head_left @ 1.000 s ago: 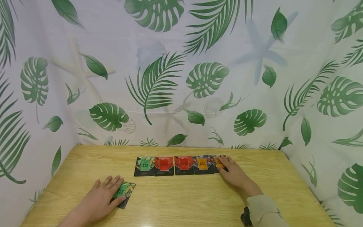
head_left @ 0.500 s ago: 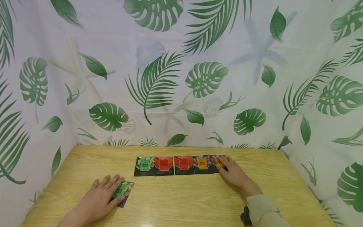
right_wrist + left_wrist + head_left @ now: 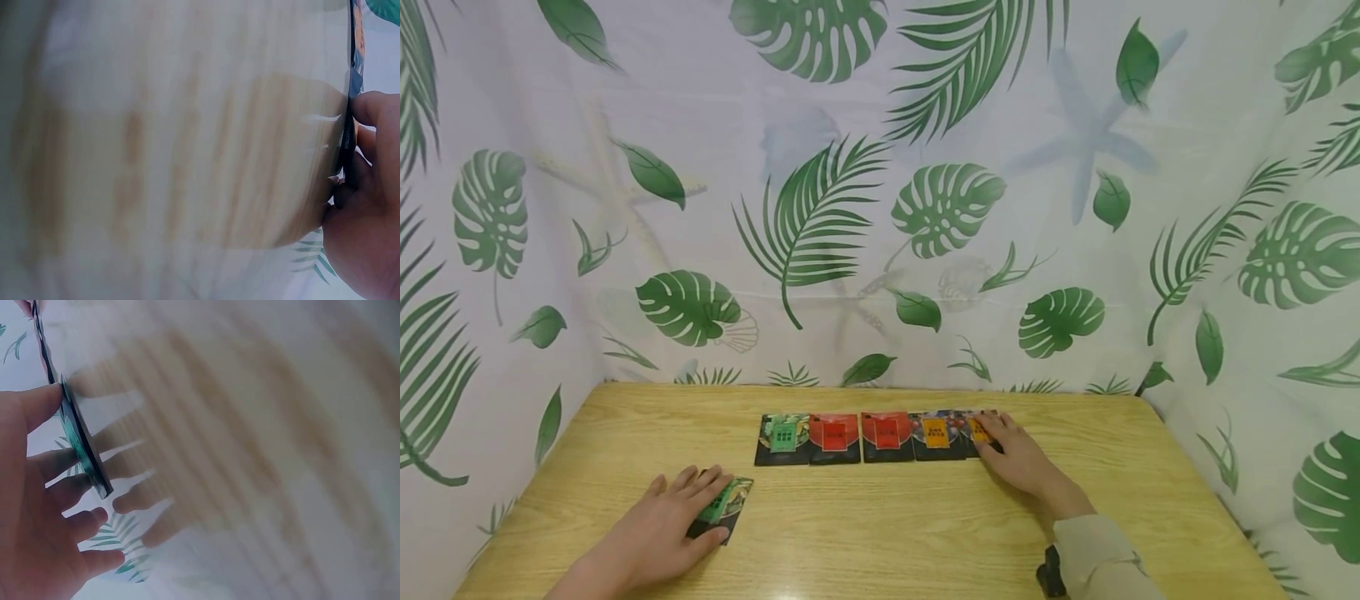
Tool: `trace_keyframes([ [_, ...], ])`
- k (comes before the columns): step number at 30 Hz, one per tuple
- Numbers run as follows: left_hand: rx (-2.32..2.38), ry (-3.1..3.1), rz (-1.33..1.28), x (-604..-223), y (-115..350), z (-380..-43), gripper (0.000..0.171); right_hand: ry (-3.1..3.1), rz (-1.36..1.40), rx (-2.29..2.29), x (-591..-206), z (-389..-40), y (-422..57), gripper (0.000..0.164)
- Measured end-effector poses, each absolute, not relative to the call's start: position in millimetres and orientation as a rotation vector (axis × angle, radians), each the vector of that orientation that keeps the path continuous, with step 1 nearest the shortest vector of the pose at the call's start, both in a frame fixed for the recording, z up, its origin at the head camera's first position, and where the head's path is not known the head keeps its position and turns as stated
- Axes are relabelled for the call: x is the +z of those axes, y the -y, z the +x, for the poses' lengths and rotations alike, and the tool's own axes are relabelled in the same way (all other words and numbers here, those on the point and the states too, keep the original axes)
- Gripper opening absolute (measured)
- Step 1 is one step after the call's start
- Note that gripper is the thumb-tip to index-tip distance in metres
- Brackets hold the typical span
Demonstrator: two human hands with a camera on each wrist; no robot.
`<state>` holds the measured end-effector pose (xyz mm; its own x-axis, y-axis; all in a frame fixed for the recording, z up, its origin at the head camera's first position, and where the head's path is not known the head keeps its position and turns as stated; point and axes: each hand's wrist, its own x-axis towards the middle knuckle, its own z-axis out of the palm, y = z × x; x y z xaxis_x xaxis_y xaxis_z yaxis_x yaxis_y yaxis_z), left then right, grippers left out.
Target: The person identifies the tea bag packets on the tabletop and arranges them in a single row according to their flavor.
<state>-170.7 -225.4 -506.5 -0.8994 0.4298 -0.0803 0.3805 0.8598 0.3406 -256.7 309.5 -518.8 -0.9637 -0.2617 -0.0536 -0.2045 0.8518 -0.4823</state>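
My left hand [image 3: 670,521] lies on a packet with a green label [image 3: 734,500], its fingers over the far side and its thumb over the near edge. In the left wrist view, the same packet [image 3: 82,447] is seen nearly edge-on beneath the thumb and fingers. At the right end of a row, fingers of my right hand [image 3: 1022,458] rest on an orange-labelled packet [image 3: 977,431], covering much of it. The row also holds another green-labelled packet [image 3: 782,440], a red one [image 3: 835,440], a second red one [image 3: 887,440] and another orange-labelled one [image 3: 936,437].
All the packets lie flat on a wood-grain table [image 3: 865,533]. A white cloth with green leaf prints [image 3: 850,350] stands behind the table and along both sides. A dark object [image 3: 1051,573] shows at the right wrist, beside the sleeve [image 3: 1097,546].
My left hand has shifted the green-labelled packet slightly left and away from me, turning it a little. The right hand and the row have stayed put.
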Motion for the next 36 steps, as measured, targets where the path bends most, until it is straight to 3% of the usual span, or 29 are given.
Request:
trace_keyframes([
  [36,0.455,-2.914,0.58,-506,223,-196,0.074,-2.912,-0.36,-0.743,-515,-254,-306,0.06],
])
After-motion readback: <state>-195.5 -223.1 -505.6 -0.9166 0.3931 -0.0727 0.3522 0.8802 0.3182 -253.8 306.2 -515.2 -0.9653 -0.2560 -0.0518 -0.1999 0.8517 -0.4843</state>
